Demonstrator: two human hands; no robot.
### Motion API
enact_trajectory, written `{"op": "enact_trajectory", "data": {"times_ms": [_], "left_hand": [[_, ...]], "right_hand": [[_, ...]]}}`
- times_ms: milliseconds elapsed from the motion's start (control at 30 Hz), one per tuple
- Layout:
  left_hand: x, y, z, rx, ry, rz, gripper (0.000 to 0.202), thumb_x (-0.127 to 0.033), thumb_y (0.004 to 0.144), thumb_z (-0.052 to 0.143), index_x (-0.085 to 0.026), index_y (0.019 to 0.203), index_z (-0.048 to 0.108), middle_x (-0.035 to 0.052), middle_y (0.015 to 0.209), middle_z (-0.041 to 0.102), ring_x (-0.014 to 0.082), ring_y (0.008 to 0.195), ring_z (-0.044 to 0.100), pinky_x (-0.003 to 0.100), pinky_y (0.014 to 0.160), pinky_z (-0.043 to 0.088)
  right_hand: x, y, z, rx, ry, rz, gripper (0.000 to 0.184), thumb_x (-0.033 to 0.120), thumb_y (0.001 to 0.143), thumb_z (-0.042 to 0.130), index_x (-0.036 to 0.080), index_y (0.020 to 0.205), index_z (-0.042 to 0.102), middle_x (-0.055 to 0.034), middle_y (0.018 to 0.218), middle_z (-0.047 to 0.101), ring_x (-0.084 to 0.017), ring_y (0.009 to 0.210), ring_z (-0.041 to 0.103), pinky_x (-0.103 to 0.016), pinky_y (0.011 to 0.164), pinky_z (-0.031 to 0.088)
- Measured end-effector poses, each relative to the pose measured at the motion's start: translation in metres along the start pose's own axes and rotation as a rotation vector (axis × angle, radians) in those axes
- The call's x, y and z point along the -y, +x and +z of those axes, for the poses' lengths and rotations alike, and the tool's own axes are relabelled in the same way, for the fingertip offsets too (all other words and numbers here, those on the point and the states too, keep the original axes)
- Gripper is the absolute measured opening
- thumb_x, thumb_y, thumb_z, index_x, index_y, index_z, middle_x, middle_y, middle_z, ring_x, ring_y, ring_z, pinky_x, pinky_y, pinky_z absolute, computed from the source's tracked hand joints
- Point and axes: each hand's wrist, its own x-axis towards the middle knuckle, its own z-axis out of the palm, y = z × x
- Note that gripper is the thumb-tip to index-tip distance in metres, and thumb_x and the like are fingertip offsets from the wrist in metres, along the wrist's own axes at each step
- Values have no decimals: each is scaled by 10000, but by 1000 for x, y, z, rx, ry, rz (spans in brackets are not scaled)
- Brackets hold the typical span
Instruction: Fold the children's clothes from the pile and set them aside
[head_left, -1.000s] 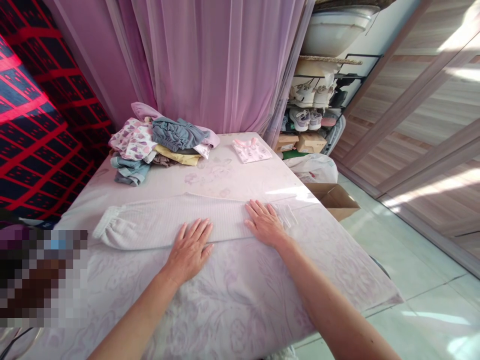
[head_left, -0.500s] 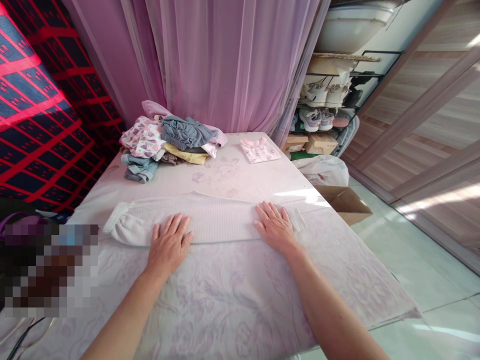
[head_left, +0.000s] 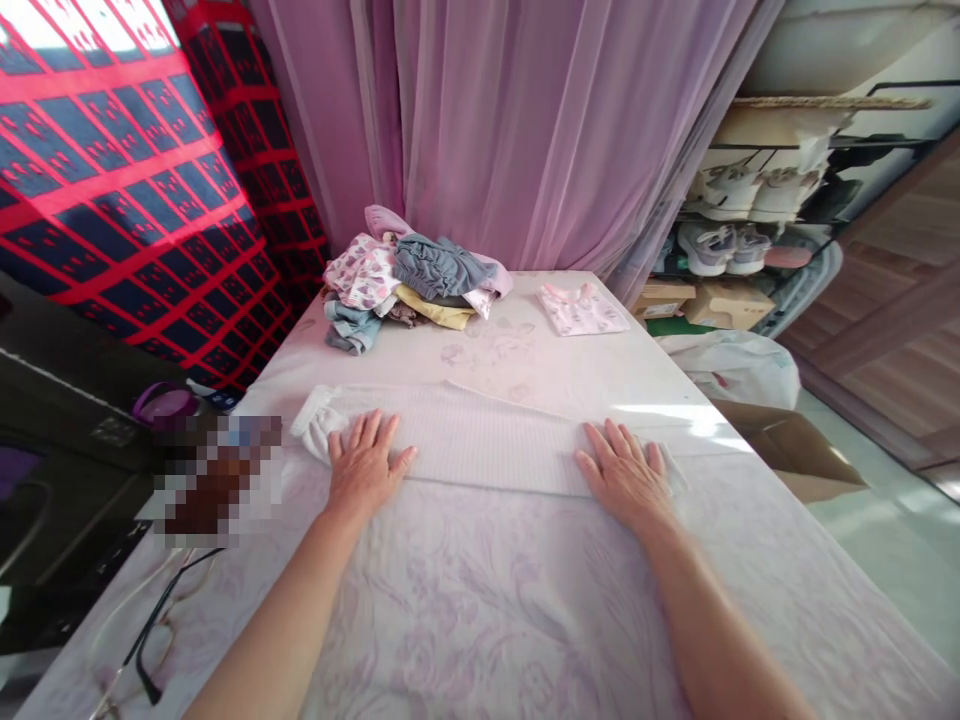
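A pair of pale ribbed trousers (head_left: 495, 440) lies flat, folded lengthwise, across the floral sheet (head_left: 480, 590). Its gathered waistband is at the left and the leg cuff at the right. My left hand (head_left: 367, 462) rests palm down near the waistband end, fingers spread. Close to the cuff, my right hand (head_left: 624, 470) also presses flat with fingers apart, partly covering that end. Neither hand grips the fabric.
A heap of clothes (head_left: 420, 285) stands at the back left, a folded pink top (head_left: 581, 308) at the back right. Glasses (head_left: 154, 635) lie at the front left, near a blurred patch. A cardboard box (head_left: 795, 450) and shoe rack (head_left: 750, 225) are on the right.
My left hand has slid left along the trousers toward the waistband. My right hand stays near the cuff. The view has turned left, so everything appears farther right.
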Motion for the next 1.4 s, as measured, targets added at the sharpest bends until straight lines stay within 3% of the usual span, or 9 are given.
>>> {"op": "enact_trajectory", "data": {"times_ms": [167, 400, 500, 633, 700, 800, 1067, 1267, 1400], "left_hand": [[21, 5, -1, -32, -4, -18, 534, -476, 968, 316, -232, 1412, 488, 123, 1495, 470, 322, 1388, 384, 591, 1111, 278], [68, 26, -8, -92, -100, 130, 441, -367, 956, 350, -196, 1264, 617, 92, 1404, 569, 257, 1339, 456, 452, 1148, 304], [97, 39, -21, -163, -120, -89, 446, -319, 924, 374, -162, 1277, 598, 114, 1395, 571, 250, 1324, 473, 383, 1110, 356], [119, 54, -42, 194, -147, -416, 437, -423, 882, 443, -191, 1202, 630, 120, 1175, 698, 301, 1087, 636, 376, 878, 490], [121, 59, -48, 302, -152, -455, 410, -485, 861, 467, -210, 1090, 667, 106, 1087, 724, 311, 1009, 661, 365, 799, 493], [117, 66, -52, 273, -150, -461, 353, -476, 830, 516, -206, 1002, 664, 102, 1047, 726, 303, 984, 666, 336, 760, 478], [110, 75, -49, 148, -186, -457, 367, -430, 920, 403, -215, 1175, 558, 98, 1185, 683, 266, 1095, 632, 322, 833, 469], [109, 68, -35, 192, -187, -483, 373, -427, 911, 429, -207, 1175, 573, 113, 1186, 687, 280, 1097, 639, 336, 850, 479], [117, 67, -40, 233, -187, -496, 455, -515, 893, 435, -199, 1178, 594, 125, 1216, 680, 291, 1109, 639, 339, 856, 483]], "right_hand": [[-2, 1, 4, -4, -7, -5, 582, 474, 970, 254, 237, 1474, 424, -100, 1561, 365, -273, 1445, 300, -559, 1130, 241], [-4, 3, 8, -20, -5, 2, 587, 488, 962, 247, 244, 1460, 438, -96, 1544, 394, -266, 1435, 315, -555, 1121, 249], [-7, 4, 11, -28, -3, -14, 605, 518, 962, 223, 244, 1455, 444, -100, 1538, 401, -274, 1428, 320, -563, 1113, 252], [-10, 6, 15, -26, 6, -20, 631, 552, 956, 213, 242, 1457, 438, -106, 1539, 396, -280, 1424, 321, -566, 1106, 260], [-11, 6, 15, -30, 12, -18, 631, 562, 954, 212, 252, 1455, 440, -101, 1536, 403, -278, 1425, 320, -564, 1105, 263], [-11, 6, 16, -43, 27, -20, 630, 567, 956, 200, 262, 1449, 446, -95, 1530, 412, -274, 1426, 319, -567, 1106, 261], [-17, 9, 23, -36, 20, -13, 624, 576, 946, 228, 278, 1452, 438, -87, 1533, 408, -273, 1420, 330, -555, 1102, 274], [-17, 8, 23, -46, 23, -18, 625, 573, 950, 223, 261, 1447, 441, -99, 1529, 411, -279, 1414, 336, -567, 1099, 273], [-17, 9, 24, -39, 29, -18, 629, 577, 951, 216, 262, 1447, 439, -99, 1533, 405, -278, 1416, 333, -566, 1099, 272]]}}
